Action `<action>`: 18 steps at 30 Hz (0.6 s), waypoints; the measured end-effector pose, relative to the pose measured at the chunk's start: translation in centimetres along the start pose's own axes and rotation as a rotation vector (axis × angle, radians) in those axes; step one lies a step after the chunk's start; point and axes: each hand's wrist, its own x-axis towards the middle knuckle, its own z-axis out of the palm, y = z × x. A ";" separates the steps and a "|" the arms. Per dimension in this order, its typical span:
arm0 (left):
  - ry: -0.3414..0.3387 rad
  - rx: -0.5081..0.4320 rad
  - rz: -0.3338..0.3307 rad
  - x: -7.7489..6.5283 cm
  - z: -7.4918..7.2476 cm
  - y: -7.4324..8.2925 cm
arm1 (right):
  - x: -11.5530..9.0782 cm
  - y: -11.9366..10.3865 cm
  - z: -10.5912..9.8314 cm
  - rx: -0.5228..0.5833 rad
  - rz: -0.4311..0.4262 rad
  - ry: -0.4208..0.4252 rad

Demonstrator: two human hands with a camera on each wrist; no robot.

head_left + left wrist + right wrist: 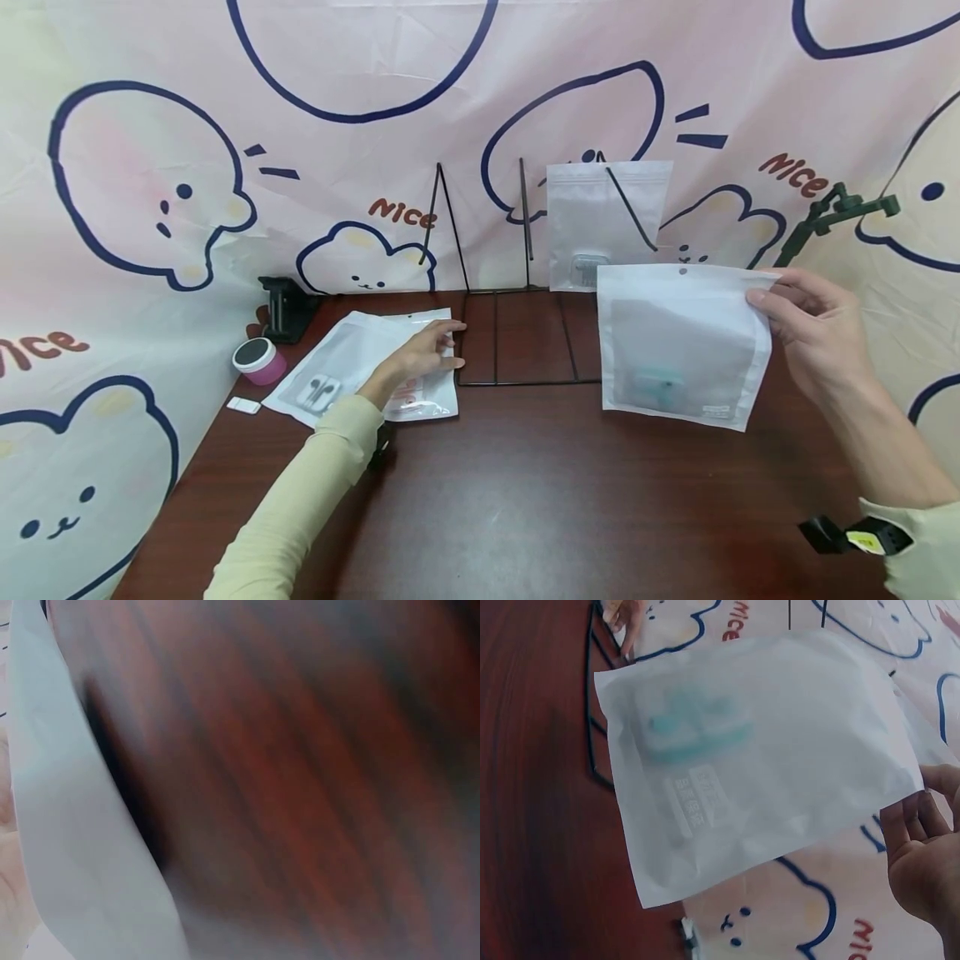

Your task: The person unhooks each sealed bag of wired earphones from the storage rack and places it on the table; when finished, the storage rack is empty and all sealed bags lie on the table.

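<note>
My right hand (pixel 817 325) pinches the top corner of a white zip pouch (pixel 682 342) between thumb and fingers, holding it up in front of the black wire rack (pixel 525 384). A blurred teal item (pixel 694 727) shows through the pouch in the right wrist view. On the left, my left hand (pixel 416 354) lies over a few overlapping white pouches (pixel 360 342), thumb and fingers spread at their right edge. Earphones (pixel 318 390) show on one of these. Another white pouch (pixel 611 200) hangs from a hook of the rack.
A pink jar with a dark lid (pixel 258 360), a small white object (pixel 243 406) and a black stand (pixel 287 308) are at the table's left side. Thin hooks (pixel 453 225) rise from the rack. A dark green clamp arm (pixel 832 217) stands behind my right hand.
</note>
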 end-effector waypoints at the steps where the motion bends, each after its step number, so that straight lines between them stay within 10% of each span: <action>1: -0.001 0.003 0.001 0.0 0.0 0.0 | -0.1 0.1 -0.4 -0.006 0.019 0.008; 18: 0.005 0.022 0.007 0.3 0.1 0.0 | 1.6 3.7 -6.2 -0.015 0.248 0.047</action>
